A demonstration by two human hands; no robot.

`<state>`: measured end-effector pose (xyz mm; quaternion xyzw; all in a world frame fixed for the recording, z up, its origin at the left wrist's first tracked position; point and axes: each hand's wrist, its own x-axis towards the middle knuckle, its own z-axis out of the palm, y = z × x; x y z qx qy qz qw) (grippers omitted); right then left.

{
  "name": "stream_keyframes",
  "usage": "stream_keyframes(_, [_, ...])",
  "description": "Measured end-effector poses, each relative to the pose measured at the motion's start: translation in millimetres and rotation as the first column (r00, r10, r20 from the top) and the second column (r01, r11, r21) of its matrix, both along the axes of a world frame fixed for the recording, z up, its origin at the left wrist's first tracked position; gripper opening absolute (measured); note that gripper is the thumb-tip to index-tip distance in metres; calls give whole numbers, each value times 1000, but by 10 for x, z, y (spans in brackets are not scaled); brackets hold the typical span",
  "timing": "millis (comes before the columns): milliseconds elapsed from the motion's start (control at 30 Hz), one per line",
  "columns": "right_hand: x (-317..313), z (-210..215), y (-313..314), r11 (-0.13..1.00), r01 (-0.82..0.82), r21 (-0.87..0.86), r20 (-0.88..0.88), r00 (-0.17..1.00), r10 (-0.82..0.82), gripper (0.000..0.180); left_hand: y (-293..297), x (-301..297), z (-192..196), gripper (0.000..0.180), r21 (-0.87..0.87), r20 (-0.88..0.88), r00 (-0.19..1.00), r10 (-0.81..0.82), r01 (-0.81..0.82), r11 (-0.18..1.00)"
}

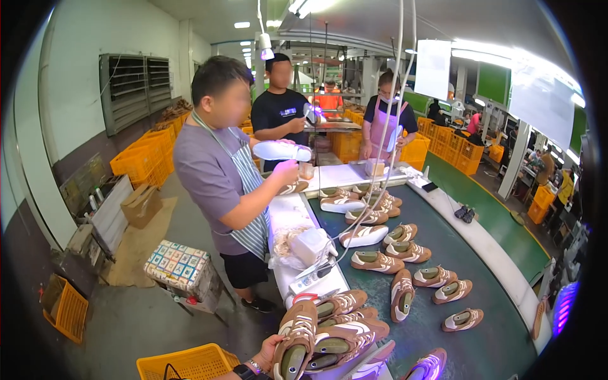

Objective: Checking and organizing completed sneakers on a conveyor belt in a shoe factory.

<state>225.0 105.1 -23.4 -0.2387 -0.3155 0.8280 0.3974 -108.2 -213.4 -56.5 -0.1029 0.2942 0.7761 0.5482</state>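
My left hand (268,352), with a dark watch and a bracelet at its wrist, comes in at the lower edge. Its fingers are closed on the side of a brown lace-up sneaker (297,330) that has an olive-green shoe last inside. Several more such sneakers (352,334) are heaped right beside it, some also with lasts in them. A pair of red-handled scissors (306,297) lies just beyond the heap. To the right, another sneaker (428,365) sits at the lower edge in purple light. No part of my right hand shows.
A dark green conveyor belt (487,278) carries several brown sneakers (378,261). On the left, a person in a striped apron (253,190) holds a white-soled shoe (282,151). A yellow crate (190,363) and a patterned stool (180,266) stand on the floor. Cords (389,126) hang over the belt.
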Motion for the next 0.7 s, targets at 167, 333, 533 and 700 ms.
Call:
stream_keyframes(167, [331, 28, -230, 999, 52, 8, 10, 999, -52, 54, 26, 120, 6, 50, 45, 1, 999, -43, 43, 998])
stream_keyframes(333, [760, 37, -521, 994, 105, 3, 37, 994, -105, 55, 178, 339, 247, 49, 39, -29, 994, -102, 103, 994])
stream_keyframes(533, [996, 49, -818, 992, 127, -5, 35, 991, -127, 57, 524, 746, 260, 40, 97, -67, 992, -103, 109, 989])
stream_keyframes(700, [1320, 75, -1039, 986, 164, -4, 43, 986, -164, 58, 718, 1109, 328, 42, 277, -15, 974, -225, 221, 935])
